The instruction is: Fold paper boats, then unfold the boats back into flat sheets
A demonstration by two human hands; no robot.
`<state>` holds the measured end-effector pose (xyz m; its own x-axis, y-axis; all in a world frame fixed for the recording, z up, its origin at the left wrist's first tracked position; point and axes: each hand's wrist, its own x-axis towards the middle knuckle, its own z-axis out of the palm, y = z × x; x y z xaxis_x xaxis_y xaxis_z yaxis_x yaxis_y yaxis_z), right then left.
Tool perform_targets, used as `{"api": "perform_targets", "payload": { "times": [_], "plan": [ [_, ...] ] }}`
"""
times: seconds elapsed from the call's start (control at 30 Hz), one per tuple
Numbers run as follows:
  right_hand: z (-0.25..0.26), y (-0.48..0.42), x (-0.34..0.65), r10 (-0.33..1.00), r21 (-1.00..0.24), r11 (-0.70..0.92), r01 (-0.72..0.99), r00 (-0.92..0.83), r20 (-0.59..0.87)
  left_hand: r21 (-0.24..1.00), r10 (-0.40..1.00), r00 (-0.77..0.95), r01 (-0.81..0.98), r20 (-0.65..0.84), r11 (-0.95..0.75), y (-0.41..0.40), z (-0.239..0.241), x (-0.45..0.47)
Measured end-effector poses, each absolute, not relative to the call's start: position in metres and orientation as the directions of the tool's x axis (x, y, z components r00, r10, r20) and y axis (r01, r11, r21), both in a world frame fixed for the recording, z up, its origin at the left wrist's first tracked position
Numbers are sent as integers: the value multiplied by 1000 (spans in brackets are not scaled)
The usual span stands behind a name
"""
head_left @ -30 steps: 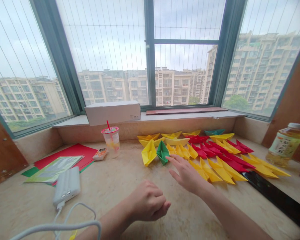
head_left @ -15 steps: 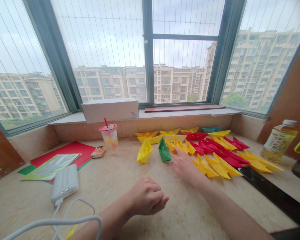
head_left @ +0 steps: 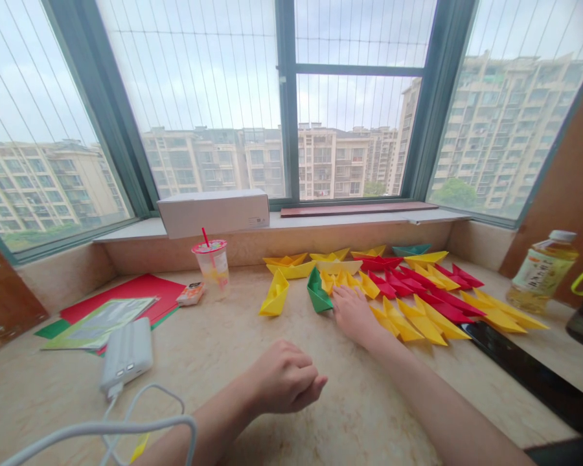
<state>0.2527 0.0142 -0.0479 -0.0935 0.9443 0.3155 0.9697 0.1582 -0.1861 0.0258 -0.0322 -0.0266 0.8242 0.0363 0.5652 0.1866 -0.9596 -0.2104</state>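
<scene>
My right hand (head_left: 355, 314) lies low over the counter with its fingers stretched forward. Its fingertips reach the near edge of a cluster of small yellow paper boats (head_left: 346, 279), partly hiding them. Just left of those fingers stands a green paper boat (head_left: 318, 292); whether they touch it I cannot tell. Farther left, a yellow paper boat (head_left: 274, 295) sits apart, its bow tilted. My left hand (head_left: 287, 377) is closed in a loose fist above the counter, nearer to me, and nothing shows in it.
Red paper boats (head_left: 393, 285) and more yellow ones spread to the right, beside a black phone (head_left: 510, 362) and a drink bottle (head_left: 543, 272). Leftward are a plastic cup (head_left: 212, 265), coloured paper (head_left: 126, 294) and a white power bank (head_left: 127, 353) with its cable (head_left: 140, 427).
The lone yellow boat has shifted slightly left and turned. The green boat has turned a little. My right hand's fingers have drawn closer together; my left hand has barely moved.
</scene>
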Motion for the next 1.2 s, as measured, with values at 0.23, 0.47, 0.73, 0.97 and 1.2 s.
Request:
{"api": "perform_targets", "payload": {
  "times": [0.23, 0.47, 0.73, 0.97, 1.2],
  "plan": [
    [-48, 16, 254, 928, -157, 184, 970, -118, 353, -207, 60, 825, 210, 561, -956, -32, -26, 26],
    [-55, 20, 252, 939, -116, 230, 966, -189, 287, -189, 69, 827, 208, 559, -960, -32, -26, 26],
    [-46, 20, 252, 821, -201, 228, 953, -77, 566, -105, 114, 806, 213, 582, -971, -33, -26, 25],
    [-21, -30, 234, 459, -78, 651, 755, -310, 833, 654, 712, 303, 281, 634, -702, -21, -23, 25],
    [-8, -62, 206, 387, 21, 855, 519, -663, 640, 892, 848, 284, -86, 448, -443, -10, -22, 23]
  ]
}}
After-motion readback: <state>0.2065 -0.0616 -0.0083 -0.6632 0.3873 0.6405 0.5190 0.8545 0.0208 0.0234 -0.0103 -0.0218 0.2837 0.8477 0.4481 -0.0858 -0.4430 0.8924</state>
